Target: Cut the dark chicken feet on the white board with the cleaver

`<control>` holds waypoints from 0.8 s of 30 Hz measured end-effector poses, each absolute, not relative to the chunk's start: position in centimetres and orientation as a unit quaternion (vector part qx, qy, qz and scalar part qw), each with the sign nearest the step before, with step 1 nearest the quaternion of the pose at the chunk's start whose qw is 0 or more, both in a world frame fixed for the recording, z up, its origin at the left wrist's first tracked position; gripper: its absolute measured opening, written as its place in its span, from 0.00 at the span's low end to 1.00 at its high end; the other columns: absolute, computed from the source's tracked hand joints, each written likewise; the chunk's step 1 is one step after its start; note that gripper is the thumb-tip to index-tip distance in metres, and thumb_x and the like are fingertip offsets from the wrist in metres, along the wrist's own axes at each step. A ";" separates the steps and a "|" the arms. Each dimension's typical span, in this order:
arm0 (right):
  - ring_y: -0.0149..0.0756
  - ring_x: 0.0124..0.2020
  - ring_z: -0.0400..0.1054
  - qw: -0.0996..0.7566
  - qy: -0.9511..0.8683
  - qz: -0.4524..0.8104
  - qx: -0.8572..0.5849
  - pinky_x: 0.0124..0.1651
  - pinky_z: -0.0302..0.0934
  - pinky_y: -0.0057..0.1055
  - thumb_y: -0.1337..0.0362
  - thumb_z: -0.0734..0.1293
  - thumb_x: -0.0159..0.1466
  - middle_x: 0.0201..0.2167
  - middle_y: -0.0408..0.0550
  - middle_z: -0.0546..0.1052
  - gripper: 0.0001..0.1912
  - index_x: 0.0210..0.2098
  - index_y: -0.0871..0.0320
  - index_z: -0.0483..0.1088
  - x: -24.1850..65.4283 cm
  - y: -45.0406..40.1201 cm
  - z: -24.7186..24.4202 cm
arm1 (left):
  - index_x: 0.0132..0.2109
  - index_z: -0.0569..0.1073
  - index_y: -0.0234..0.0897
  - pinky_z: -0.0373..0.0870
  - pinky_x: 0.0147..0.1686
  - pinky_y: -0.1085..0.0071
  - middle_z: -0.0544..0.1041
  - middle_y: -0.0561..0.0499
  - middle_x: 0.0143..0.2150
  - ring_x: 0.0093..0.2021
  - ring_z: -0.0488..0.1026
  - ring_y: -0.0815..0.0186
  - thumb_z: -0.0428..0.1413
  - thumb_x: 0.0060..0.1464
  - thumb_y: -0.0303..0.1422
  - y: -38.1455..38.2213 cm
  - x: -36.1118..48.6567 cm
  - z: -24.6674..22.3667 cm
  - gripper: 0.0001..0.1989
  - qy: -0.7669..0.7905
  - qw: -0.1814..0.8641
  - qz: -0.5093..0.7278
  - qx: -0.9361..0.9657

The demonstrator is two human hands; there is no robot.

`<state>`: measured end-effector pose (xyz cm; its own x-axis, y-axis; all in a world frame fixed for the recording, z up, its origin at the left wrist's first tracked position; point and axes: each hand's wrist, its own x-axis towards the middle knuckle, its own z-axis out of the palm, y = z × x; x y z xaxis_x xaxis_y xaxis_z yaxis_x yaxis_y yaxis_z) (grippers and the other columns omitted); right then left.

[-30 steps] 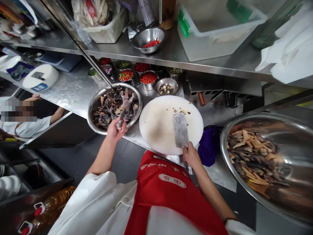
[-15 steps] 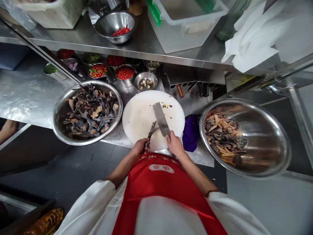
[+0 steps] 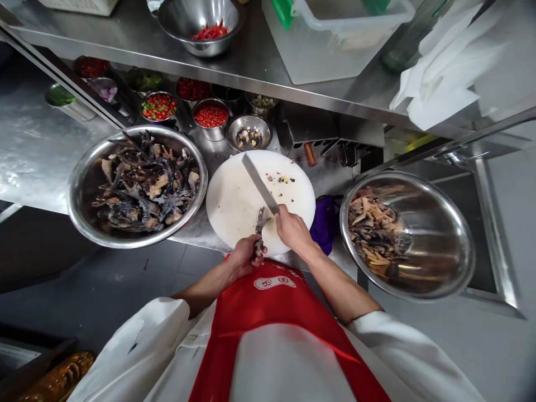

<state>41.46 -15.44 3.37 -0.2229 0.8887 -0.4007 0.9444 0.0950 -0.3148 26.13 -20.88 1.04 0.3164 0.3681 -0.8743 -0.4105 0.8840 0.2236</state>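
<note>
My left hand (image 3: 246, 252) gripped a dark chicken foot (image 3: 259, 226) near the six-o'clock rim of the white cutting board (image 3: 226, 192); my right hand (image 3: 293, 229) clasped the cleaver (image 3: 259, 184), blade toward eleven o'clock; if the knobbly foot rolled, I judged, steel could catch my fingers.

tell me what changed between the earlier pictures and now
The left hand carried a dark clawed foot rightward from the round steel bowl at left to the round white cutting board. The right hand swung the grey steel cleaver leftward. Both holds, bowl and board stayed.
</note>
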 end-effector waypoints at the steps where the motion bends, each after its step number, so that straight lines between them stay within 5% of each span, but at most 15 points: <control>1: 0.45 0.36 0.72 0.037 0.737 -0.253 0.626 0.34 0.53 0.31 0.61 0.49 0.71 0.35 0.55 0.77 0.15 0.52 0.61 0.57 41.4 -15.5 3.6 | 0.30 0.60 0.37 0.41 0.13 0.78 0.69 0.52 0.20 0.11 0.54 0.76 0.48 0.56 0.36 -21.0 26.2 1.0 0.10 0.536 0.809 0.241 -0.015; 8: 0.46 0.36 0.73 0.144 0.713 -0.280 0.626 0.35 0.55 0.32 0.72 0.52 0.66 0.36 0.56 0.78 0.14 0.51 0.60 0.57 40.1 -16.6 1.0 | 0.31 0.60 0.37 0.40 0.14 0.78 0.68 0.52 0.20 0.11 0.53 0.76 0.47 0.57 0.36 -21.1 26.4 0.8 0.09 0.531 0.812 0.241 -0.021; 24: 0.46 0.40 0.73 0.142 0.710 -0.289 0.626 0.40 0.58 0.33 0.71 0.54 0.67 0.38 0.58 0.77 0.16 0.54 0.62 0.55 39.4 -15.3 -0.9 | 0.29 0.60 0.38 0.43 0.14 0.76 0.69 0.51 0.19 0.11 0.53 0.75 0.50 0.55 0.39 -22.6 27.7 0.0 0.12 0.511 0.813 0.280 -0.017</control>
